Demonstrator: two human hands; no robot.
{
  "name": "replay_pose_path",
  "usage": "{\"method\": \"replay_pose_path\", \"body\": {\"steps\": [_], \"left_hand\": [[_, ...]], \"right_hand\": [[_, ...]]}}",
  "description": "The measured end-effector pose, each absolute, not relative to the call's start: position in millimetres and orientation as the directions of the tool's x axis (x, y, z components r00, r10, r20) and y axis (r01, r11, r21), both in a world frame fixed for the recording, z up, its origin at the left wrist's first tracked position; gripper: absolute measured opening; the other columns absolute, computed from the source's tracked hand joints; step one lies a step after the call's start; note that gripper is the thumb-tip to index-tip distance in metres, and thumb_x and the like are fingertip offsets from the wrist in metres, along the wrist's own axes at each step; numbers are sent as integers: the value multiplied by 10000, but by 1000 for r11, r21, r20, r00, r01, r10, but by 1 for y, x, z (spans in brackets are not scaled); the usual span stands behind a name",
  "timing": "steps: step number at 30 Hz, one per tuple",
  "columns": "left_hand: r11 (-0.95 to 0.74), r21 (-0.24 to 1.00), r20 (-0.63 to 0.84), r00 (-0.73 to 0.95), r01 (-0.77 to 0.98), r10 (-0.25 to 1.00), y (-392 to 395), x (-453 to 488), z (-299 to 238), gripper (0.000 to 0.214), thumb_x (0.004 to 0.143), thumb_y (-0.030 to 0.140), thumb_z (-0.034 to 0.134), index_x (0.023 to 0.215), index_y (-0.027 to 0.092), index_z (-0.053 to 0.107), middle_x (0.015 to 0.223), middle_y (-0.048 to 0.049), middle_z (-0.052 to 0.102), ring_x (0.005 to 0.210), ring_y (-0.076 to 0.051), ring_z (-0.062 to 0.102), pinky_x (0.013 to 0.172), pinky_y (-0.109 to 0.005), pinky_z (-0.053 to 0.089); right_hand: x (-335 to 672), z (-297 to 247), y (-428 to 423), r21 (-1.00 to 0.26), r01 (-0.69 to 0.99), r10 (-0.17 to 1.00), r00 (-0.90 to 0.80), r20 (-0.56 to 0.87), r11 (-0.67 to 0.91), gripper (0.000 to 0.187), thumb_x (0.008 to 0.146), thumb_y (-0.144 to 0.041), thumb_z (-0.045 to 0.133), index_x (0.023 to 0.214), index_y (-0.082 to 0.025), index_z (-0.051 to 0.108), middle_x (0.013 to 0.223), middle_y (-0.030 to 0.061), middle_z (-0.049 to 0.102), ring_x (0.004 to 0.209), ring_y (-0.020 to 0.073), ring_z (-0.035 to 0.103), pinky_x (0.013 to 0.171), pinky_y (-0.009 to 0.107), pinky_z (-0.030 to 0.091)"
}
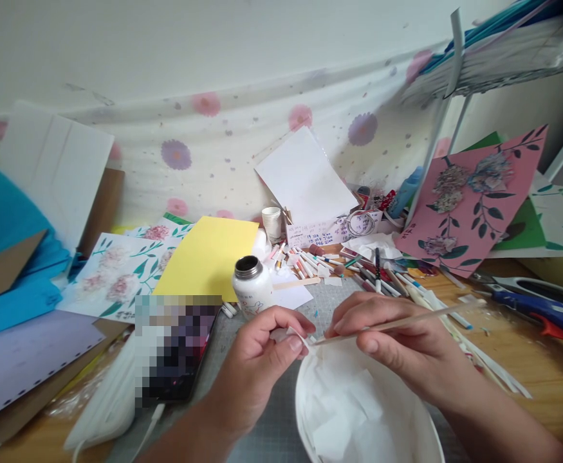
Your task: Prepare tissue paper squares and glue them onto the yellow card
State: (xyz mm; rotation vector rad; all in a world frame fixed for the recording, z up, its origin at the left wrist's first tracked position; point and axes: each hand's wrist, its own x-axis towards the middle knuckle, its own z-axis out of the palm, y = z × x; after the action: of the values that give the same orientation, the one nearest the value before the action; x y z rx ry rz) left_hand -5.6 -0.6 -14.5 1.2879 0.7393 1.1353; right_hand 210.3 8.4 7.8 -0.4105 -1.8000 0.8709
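Observation:
My left hand (266, 360) pinches a small piece of white paper (296, 334) between thumb and fingers. My right hand (401, 331) is closed around a thin light-coloured stick (419, 317), whose near tip meets the paper at the left fingertips. The stick slants up to the right, past the knuckles. Just below both hands is a white bowl (302, 411) with loose white paper pieces (353, 411) inside. Part of the paper in my left hand is hidden by the fingers.
An uncapped white bottle (253, 289) stands behind my left hand. Left of it, a phone (184, 360) with a cable leans on a white device (112, 399). Scattered markers (320, 263) lie at the back. At right are a blue-handled tool (542, 308) and a pink flower picture (477, 199).

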Motion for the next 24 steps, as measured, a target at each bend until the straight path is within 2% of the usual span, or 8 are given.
{"method": "replay_pose_path", "body": {"steps": [3, 10, 17, 19, 21, 24], "left_hand": [[-111, 975, 170, 325, -191, 931, 0, -6, -16, 92, 875, 306, 697, 852, 218, 695, 938, 5, 672, 789, -127, 581, 720, -225, 448], [-135, 990, 142, 271, -43, 952, 1, -9, -16, 205, 866, 390, 696, 807, 201, 643, 696, 44, 584, 676, -118, 514, 658, -225, 398], [-187, 947, 119, 255, 261, 960, 12, -5, -17, 234, 896, 386, 606, 767, 191, 585, 707, 30, 544, 694, -155, 497, 662, -271, 382], [-231, 916, 148, 259, 328, 954, 15, -5, -19, 205, 903, 373, 587, 805, 194, 602, 794, -4, 610, 789, -192, 562, 732, -302, 413], [-290, 888, 204, 258, 358, 944, 16, -5, -22, 163, 889, 339, 602, 811, 197, 620, 998, -53, 647, 998, -240, 587, 884, -346, 409], [-318, 875, 245, 234, 364, 941, 18, -6, -23, 142, 854, 311, 639, 766, 199, 641, 1221, -79, 565, 1218, -279, 502, 1034, -381, 326]], "right_hand": [[211, 8, 8, -733, -138, 647, -383, 659, 665, 170, 960, -290, 631, 1011, -200, 765, 870, 69, 749, 854, 180, 701, 755, 281, 566], [213, 7, 8, -754, -178, 669, -366, 647, 633, 166, 957, -287, 637, 1029, -218, 769, 891, 66, 751, 863, 181, 699, 764, 287, 561], [213, 4, 10, -750, -176, 667, -361, 652, 638, 165, 958, -290, 637, 1042, -231, 766, 909, 64, 753, 884, 187, 701, 787, 301, 559], [213, 4, 11, -746, -163, 666, -359, 654, 645, 163, 957, -292, 638, 1038, -235, 768, 903, 60, 753, 886, 184, 698, 789, 297, 555], [214, 3, 11, -742, -151, 663, -360, 656, 653, 163, 960, -290, 635, 1036, -234, 767, 901, 60, 752, 885, 184, 695, 788, 296, 551], [215, 2, 12, -742, -137, 665, -360, 655, 657, 165, 962, -290, 631, 1036, -227, 765, 915, 66, 751, 884, 185, 690, 786, 300, 543]]}}
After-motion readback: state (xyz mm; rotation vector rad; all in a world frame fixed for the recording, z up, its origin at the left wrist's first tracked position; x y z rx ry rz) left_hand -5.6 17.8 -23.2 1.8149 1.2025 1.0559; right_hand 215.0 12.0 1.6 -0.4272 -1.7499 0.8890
